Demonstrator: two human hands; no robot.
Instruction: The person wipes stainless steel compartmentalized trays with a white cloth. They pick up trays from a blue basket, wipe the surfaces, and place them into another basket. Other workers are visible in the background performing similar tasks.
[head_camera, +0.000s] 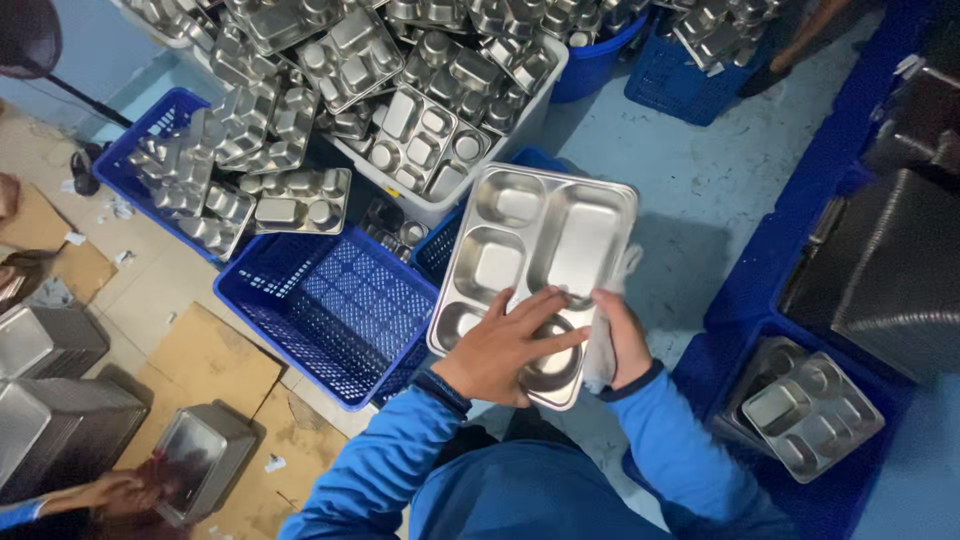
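Pale blue floor (700, 170), flattened cardboard (205, 360), dim light.

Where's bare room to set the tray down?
The blue crate left of the held steel tray holds nothing. Bare blue floor lies right of the tray, before the dark bins. Crowded: the heaped tray bins above. Left hand and right hand grip the tray.
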